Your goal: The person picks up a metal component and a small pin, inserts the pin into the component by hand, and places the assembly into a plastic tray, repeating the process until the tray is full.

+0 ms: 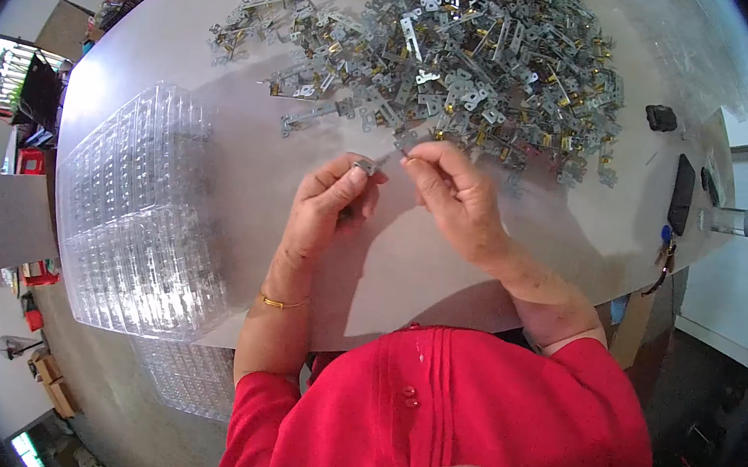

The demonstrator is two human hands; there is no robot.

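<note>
My left hand (338, 195) is closed, thumb on top, around a small flat metal bracket (365, 167) whose end shows past the thumb. Close on its right, my right hand (453, 194) pinches another small metal bracket (402, 143) between thumb and forefinger. The two pieces nearly meet in front of the pile. A big heap of metal brackets (473, 71), silver with brassy bits, spreads over the table just beyond both hands.
Clear plastic blister trays (140, 245) lie stacked along the table's left side. Toward the right edge are a dark lump (661, 118), a phone (682, 194), keys (666, 253) and a clear cup (733, 222). Clear plastic sheeting (699, 49) covers the far right corner.
</note>
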